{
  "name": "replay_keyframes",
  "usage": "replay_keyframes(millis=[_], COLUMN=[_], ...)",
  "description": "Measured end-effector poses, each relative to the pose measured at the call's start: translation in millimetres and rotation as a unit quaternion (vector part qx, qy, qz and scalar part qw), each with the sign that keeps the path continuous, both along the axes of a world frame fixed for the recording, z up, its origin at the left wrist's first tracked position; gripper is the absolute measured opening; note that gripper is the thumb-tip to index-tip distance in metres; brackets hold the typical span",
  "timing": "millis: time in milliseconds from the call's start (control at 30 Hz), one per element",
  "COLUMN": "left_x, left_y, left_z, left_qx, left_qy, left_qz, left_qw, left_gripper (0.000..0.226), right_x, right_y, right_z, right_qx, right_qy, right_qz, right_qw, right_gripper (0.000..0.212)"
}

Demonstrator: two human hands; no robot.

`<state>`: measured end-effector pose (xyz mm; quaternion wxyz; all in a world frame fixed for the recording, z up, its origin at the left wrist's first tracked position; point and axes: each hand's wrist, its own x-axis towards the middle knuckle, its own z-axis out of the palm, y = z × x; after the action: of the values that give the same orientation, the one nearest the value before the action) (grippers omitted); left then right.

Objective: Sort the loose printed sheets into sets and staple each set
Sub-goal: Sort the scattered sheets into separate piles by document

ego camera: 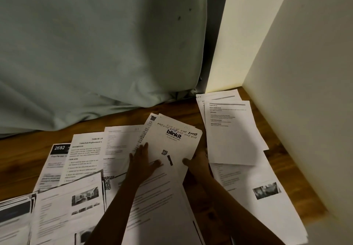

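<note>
Loose printed sheets lie spread over a wooden floor (23, 160). In the middle is a small stack topped by a sheet printed "blinkit" (172, 139) with a QR code and handwriting. My left hand (142, 160) lies flat on the stack's left side, fingers straight and thumb spread across the paper. My right hand (198, 160) holds the stack's right edge, thumb on top and fingers hidden beneath the paper. No stapler is in view.
More sheets lie around: a "2692" page (59, 148) and a "TASK ID" page (86, 154) at left, photo pages (72, 204) at lower left, a text pile (229, 130) at right. A grey-green cloth (95, 53) hangs behind; a cream wall (305, 91) stands at right.
</note>
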<state>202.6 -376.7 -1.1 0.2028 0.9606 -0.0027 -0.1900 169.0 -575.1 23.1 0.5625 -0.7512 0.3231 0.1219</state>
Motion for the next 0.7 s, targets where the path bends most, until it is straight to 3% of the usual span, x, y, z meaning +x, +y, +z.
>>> replay_keyframes(millis=[167,367,533,700], left_x=[-0.1,-1.9,-7.0,-7.9], left_y=[-0.5,-1.8,-8.5,-12.8], left_z=[-1.3,2.2,4.0,3.0], left_qx=[0.002,0.016,0.030,0.045], left_qy=[-0.003,-0.010,-0.035,-0.030], left_qz=[-0.003,-0.016,-0.047,-0.053], left_qw=[1.000,1.000,0.998,0.997], left_gripper=[0.094,0.092,0.088,0.084], right_x=[6.3,11.3,25.5,43.8], right_y=[7.2,0.4,-43.2,-139.2], right_z=[-6.4,6.0,37.1,53.7], right_qx=[-0.005,-0.062,-0.062,-0.139], right_qy=[0.016,-0.116,-0.261,-0.273], right_qz=[-0.041,-0.038,-0.083,-0.159], right_qw=[0.999,0.991,0.960,0.939], right_gripper=[0.038,0.016,0.005,0.007])
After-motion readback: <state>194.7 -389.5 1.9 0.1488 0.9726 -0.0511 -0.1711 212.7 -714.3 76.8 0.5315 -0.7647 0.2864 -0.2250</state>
